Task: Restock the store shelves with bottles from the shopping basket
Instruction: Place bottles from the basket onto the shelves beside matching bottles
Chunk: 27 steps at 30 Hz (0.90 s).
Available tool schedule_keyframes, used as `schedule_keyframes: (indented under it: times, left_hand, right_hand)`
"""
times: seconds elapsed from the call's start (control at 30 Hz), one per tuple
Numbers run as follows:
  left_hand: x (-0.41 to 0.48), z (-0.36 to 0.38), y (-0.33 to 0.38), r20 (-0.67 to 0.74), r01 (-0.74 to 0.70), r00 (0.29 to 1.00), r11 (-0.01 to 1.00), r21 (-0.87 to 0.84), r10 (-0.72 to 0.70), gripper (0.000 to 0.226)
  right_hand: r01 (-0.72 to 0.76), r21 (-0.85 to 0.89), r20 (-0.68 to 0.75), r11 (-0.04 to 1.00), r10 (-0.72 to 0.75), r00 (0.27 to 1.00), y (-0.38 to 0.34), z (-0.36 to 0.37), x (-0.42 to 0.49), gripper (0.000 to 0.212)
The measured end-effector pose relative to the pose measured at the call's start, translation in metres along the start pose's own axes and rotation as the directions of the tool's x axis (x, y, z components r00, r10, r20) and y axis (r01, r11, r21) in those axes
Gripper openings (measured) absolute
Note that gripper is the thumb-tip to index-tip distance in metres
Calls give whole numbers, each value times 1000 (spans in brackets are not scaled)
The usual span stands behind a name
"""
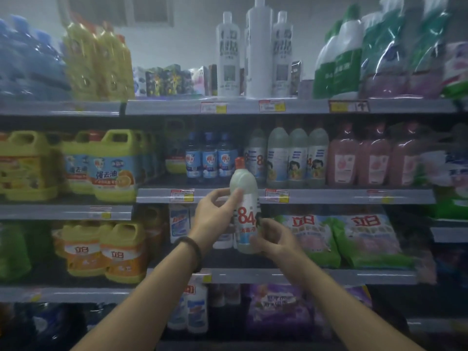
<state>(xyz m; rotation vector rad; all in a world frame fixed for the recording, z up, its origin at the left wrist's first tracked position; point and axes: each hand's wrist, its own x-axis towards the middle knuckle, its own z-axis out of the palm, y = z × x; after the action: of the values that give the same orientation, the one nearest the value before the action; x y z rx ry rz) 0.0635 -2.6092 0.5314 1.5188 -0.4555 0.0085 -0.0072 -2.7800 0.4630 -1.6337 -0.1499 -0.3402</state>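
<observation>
**Op:** Logging one moment from the head view. Both hands hold one pale bottle (pixel 245 206) with a red cap in front of the shelving. Left hand (pixel 215 214) is curled round its upper body, thumb and fingers closed on it just under the shoulder. Right hand (pixel 272 239) is closed round the lower part, near the base.

**Obs:** Where is the bottle against the shelves?

**Op:** In the air, in front of the front edge of the middle shelf (pixel 316 196). Its cap reaches above that edge; its base hangs below it, before the shelf underneath. Long axis near upright, the top leaning slightly left. The big red digits on the label face me.

**Obs:** And the target?

**Op:** My judgement: the row of matching bottles (pixel 296 158) on the middle shelf, same label, just up and right of the held one. The dark blue bottles (pixel 210 155) stand to the left of that row. I read a small gap near the shelf's front edge ahead of the cap, but blur leaves me unsure.

**Obs:** What does the move turn on?

**Op:** The base must clear the shelf edge, so lift, then push forward, keeping the axis upright. Right hand is nearer the row. Basket not in view.
</observation>
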Motion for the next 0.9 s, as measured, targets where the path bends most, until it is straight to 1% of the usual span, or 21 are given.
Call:
schedule_keyframes:
  times: [0.1, 0.17, 0.23, 0.3, 0.37, 0.43, 0.47, 0.53, 0.6, 0.67, 0.73, 0.83, 0.9]
  left_hand:
    - [4, 8, -1, -26, 2, 1000, 997, -82, -4, 43]
    - [5, 15, -4, -30, -17, 999, 996, -93, 14, 41]
    - [7, 22, -5, -52, -29, 998, 999, -39, 27, 44]
    - [11, 31, 0, -105, -53, 993, 999, -2, 53, 50]
    - [17, 40, 8, -144, -103, 984, 994, 39, 108, 54]
    - [27, 46, 14, -163, -157, 971, 982, 108, 173, 54]
    - [34, 46, 17, -166, -175, 966, 975, 134, 196, 51]
    - [51, 42, 21, -141, -202, 965, 968, 148, 223, 44]
    - [69, 37, 24, -98, -219, 967, 962, 160, 237, 41]
    - [85, 36, 27, -59, -226, 970, 961, 157, 238, 40]
    - [103, 38, 27, -50, -245, 965, 955, 168, 257, 39]
    - [124, 41, 28, -31, -295, 951, 934, 200, 307, 33]
    - [132, 42, 25, -9, -300, 952, 935, 190, 307, 30]
  right_hand:
    - [41, -36, -79, 999, -44, 996, -4, 0, 10, 38]
    - [92, -61, -142, 994, -100, 985, -7, 0, 16, 38]
    - [143, -89, -199, 986, -158, 967, -12, 1, 23, 40]
    - [173, -134, -253, 976, -202, 946, -18, 4, 32, 43]
    - [188, -157, -315, 970, -230, 921, -22, 9, 42, 41]
    - [203, -217, -374, 955, -273, 886, -28, 12, 51, 36]
    - [211, -245, -381, 946, -294, 876, -33, 12, 55, 34]
    - [233, -288, -357, 929, -330, 874, -43, 9, 61, 39]
    - [234, -388, -346, 892, -376, 860, -47, 4, 68, 44]
    - [240, -477, -358, 845, -436, 826, -51, -1, 78, 41]
    - [245, -516, -353, 821, -465, 812, -54, -8, 88, 41]
    - [224, -558, -304, 799, -448, 841, -56, -17, 101, 54]
    - [191, -588, -271, 786, -413, 869, -56, -22, 108, 65]
